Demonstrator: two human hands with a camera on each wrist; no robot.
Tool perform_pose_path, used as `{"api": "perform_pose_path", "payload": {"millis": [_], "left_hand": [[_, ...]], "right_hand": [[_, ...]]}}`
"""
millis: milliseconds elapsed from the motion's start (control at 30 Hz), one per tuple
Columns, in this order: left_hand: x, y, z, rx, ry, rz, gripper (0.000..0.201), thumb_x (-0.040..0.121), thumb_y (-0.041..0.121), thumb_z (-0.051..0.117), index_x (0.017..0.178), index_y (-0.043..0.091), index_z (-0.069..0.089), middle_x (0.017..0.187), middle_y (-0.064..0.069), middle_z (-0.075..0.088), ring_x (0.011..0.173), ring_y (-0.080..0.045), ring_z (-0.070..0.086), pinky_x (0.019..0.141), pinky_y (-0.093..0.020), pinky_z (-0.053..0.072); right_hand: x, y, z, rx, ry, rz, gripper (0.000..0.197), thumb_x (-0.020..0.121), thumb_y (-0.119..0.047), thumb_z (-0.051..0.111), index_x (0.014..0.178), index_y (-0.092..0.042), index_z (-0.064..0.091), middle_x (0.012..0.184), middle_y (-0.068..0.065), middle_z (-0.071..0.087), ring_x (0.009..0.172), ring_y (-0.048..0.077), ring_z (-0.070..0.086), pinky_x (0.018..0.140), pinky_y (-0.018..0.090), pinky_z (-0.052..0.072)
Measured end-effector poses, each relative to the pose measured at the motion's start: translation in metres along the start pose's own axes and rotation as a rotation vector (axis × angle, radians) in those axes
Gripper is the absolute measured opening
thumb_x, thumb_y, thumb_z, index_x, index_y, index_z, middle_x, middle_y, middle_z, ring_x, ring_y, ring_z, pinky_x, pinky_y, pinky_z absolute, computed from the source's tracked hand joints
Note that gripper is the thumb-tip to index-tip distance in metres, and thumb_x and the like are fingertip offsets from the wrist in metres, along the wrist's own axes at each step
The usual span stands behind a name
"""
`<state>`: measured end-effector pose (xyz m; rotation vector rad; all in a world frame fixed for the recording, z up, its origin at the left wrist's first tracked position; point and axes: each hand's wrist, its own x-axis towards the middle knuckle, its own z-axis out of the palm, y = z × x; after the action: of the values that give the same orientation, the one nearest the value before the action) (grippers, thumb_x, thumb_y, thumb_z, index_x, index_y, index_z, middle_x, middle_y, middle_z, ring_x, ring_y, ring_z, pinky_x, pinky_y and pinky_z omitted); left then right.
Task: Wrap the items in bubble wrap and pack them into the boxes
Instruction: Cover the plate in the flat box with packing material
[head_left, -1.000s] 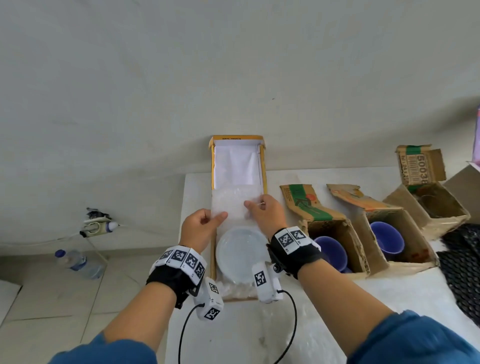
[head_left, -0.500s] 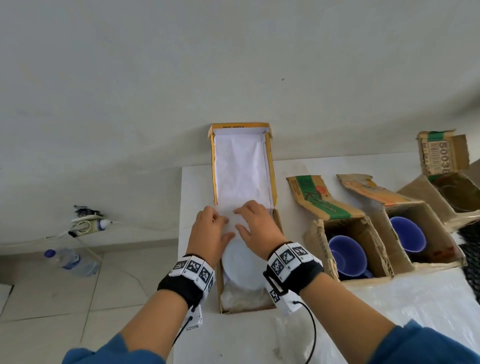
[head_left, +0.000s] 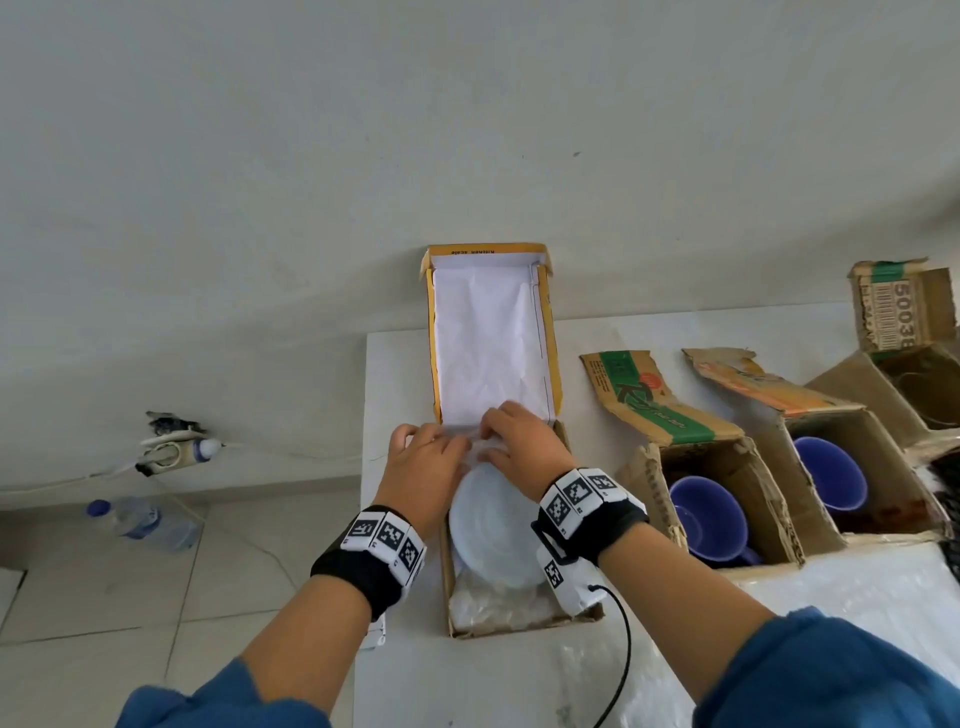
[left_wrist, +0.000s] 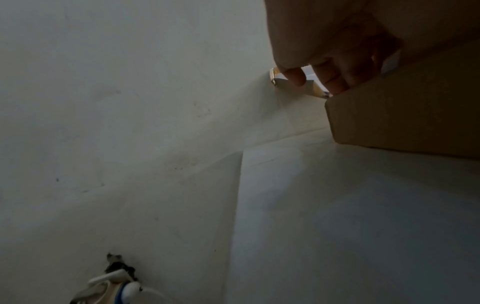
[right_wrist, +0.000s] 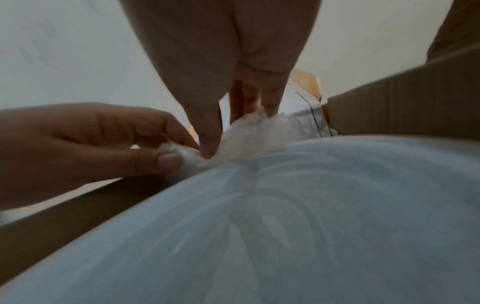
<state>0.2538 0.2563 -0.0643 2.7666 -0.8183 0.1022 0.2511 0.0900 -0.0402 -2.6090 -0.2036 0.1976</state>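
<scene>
A white plate (head_left: 493, 525) lies in bubble wrap (head_left: 493, 605) inside a long cardboard box (head_left: 519, 623), whose yellow-edged lid (head_left: 488, 343) stands open against the wall. Both hands are at the plate's far edge. My left hand (head_left: 431, 457) pinches a bunched fold of the wrap between thumb and fingers. My right hand (head_left: 519, 441) is close beside it and pinches the same wrap. In the right wrist view the bubble wrap (right_wrist: 249, 131) rises between the left hand (right_wrist: 103, 144) and the right hand (right_wrist: 207, 61), above the plate (right_wrist: 285, 226). The left wrist view shows the left hand (left_wrist: 324, 41) over the box (left_wrist: 402, 113).
To the right stand two open cardboard boxes, each with a blue cup (head_left: 706, 514) (head_left: 831, 478) inside, and a third open box (head_left: 914, 384). A bubble wrap sheet (head_left: 831, 592) covers the front right. The table edge (head_left: 363, 467) is just left of my left hand; a bottle (head_left: 150, 525) lies on the floor.
Both hands came down from holding the wrap spread over the lid to the plate's far edge, where they now pinch the gathered wrap. The view has moved closer to the box.
</scene>
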Motion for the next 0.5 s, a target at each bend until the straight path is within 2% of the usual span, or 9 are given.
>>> {"api": "perform_pose_path", "payload": {"millis": [67, 133, 200, 267, 300, 367, 400, 433, 500], "left_hand": [[0.0031, 0.0003, -0.0013, 0.052, -0.038, 0.000, 0.021, 0.082, 0.031, 0.050, 0.075, 0.024, 0.069, 0.078, 0.010, 0.069, 0.091, -0.017, 0.062, 0.084, -0.030, 0.023], [0.0037, 0.0014, 0.0020, 0.090, -0.039, 0.003, 0.011, 0.074, 0.025, 0.067, 0.064, 0.022, 0.068, 0.076, 0.006, 0.065, 0.089, -0.019, 0.055, 0.082, -0.032, 0.025], [0.0025, 0.0013, 0.0058, 0.102, -0.008, 0.012, 0.013, 0.071, 0.023, 0.069, 0.060, 0.018, 0.068, 0.081, 0.002, 0.061, 0.092, -0.019, 0.045, 0.082, -0.033, 0.026], [0.0014, -0.0002, 0.0059, 0.119, -0.027, 0.032, 0.023, 0.080, 0.025, 0.054, 0.069, 0.016, 0.071, 0.095, -0.001, 0.063, 0.098, -0.020, 0.046, 0.086, -0.031, 0.027], [0.0004, -0.0023, 0.0076, 0.098, -0.003, 0.031, 0.024, 0.086, 0.022, 0.049, 0.084, 0.015, 0.072, 0.105, -0.002, 0.062, 0.102, -0.021, 0.048, 0.089, -0.029, 0.028], [-0.0008, -0.0034, 0.0077, 0.026, -0.034, 0.022, 0.027, 0.092, 0.018, 0.049, 0.115, 0.014, 0.062, 0.115, -0.002, 0.059, 0.103, -0.025, 0.049, 0.092, -0.030, 0.038], [0.0002, -0.0024, 0.0070, -0.030, -0.053, 0.025, 0.030, 0.090, 0.016, 0.055, 0.119, 0.012, 0.060, 0.115, -0.005, 0.060, 0.097, -0.030, 0.053, 0.087, -0.035, 0.044], [0.0015, 0.0010, 0.0036, -0.029, -0.093, 0.025, 0.031, 0.084, 0.014, 0.063, 0.115, 0.010, 0.063, 0.111, -0.008, 0.062, 0.087, -0.034, 0.057, 0.080, -0.037, 0.049], [0.0040, 0.0042, 0.0014, -0.054, -0.138, 0.032, 0.024, 0.068, 0.010, 0.075, 0.092, 0.009, 0.070, 0.093, -0.010, 0.065, 0.069, -0.033, 0.061, 0.068, -0.036, 0.048]], "right_hand": [[-0.0027, 0.0002, 0.0007, -0.172, 0.085, -0.014, 0.022, 0.091, -0.024, 0.059, 0.110, -0.015, 0.063, 0.114, 0.004, 0.046, 0.105, 0.020, 0.045, 0.087, 0.029, 0.042], [-0.0011, 0.0004, 0.0029, -0.226, 0.042, 0.015, 0.024, 0.094, -0.023, 0.053, 0.113, -0.014, 0.065, 0.115, 0.005, 0.047, 0.107, 0.022, 0.044, 0.088, 0.031, 0.041], [0.0034, 0.0009, 0.0061, -0.182, -0.045, 0.038, 0.026, 0.096, -0.017, 0.048, 0.114, -0.010, 0.066, 0.112, 0.008, 0.050, 0.105, 0.025, 0.050, 0.089, 0.030, 0.043], [0.0057, 0.0006, 0.0076, -0.179, -0.106, 0.041, 0.026, 0.096, -0.012, 0.046, 0.115, -0.008, 0.065, 0.111, 0.010, 0.051, 0.102, 0.027, 0.055, 0.087, 0.029, 0.045], [0.0052, 0.0008, 0.0074, -0.172, -0.116, 0.037, 0.027, 0.095, -0.009, 0.046, 0.116, -0.008, 0.063, 0.112, 0.010, 0.051, 0.101, 0.027, 0.056, 0.086, 0.029, 0.045], [0.0025, 0.0013, 0.0043, -0.099, -0.105, 0.041, 0.027, 0.093, -0.003, 0.046, 0.117, -0.009, 0.055, 0.113, 0.010, 0.054, 0.099, 0.027, 0.058, 0.083, 0.029, 0.044], [0.0009, 0.0022, 0.0027, -0.068, -0.096, 0.036, 0.027, 0.092, -0.001, 0.045, 0.117, -0.009, 0.051, 0.113, 0.009, 0.056, 0.099, 0.027, 0.058, 0.081, 0.029, 0.044], [0.0000, 0.0039, 0.0012, -0.054, -0.095, 0.025, 0.028, 0.091, -0.001, 0.045, 0.118, -0.010, 0.049, 0.113, 0.009, 0.057, 0.099, 0.026, 0.058, 0.082, 0.030, 0.045], [-0.0002, 0.0084, 0.0009, -0.086, -0.144, -0.004, 0.032, 0.092, -0.002, 0.046, 0.122, -0.011, 0.051, 0.119, 0.010, 0.055, 0.108, 0.026, 0.055, 0.090, 0.030, 0.042]]}}
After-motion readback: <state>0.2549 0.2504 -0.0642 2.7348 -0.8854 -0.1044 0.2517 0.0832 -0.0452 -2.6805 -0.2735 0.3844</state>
